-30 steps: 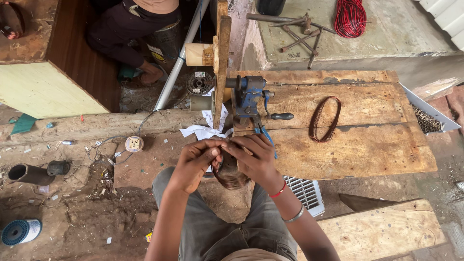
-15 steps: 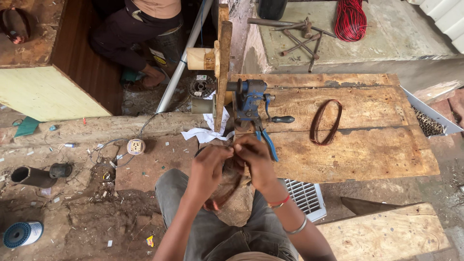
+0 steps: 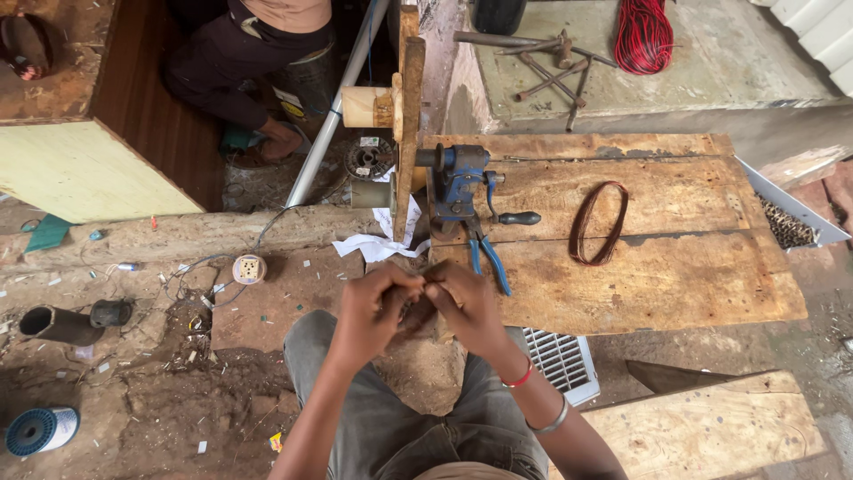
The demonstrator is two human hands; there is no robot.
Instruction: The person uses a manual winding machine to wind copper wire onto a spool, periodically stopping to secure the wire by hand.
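Held thing: small dark piece (image 3: 416, 311), hard to make out, over my knees at the workbench (image 3: 675, 293) edge.
Left hand (image 3: 378, 311): fingers pinched on it.
Right hand (image 3: 466, 307): fingers pinched too.
Change: hands sit lower than a second ago, grip unchanged, so the same fiddly work continues.
Near: blue-handled pliers (image 3: 487, 262), blue vise (image 3: 458, 182), white paper scrap (image 3: 378, 244), wire loop (image 3: 598, 222).
Far left: blue wire spool (image 3: 40, 429).

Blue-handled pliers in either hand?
No: the blue-handled pliers lie on the wooden bench, beside the right hand and left hand.
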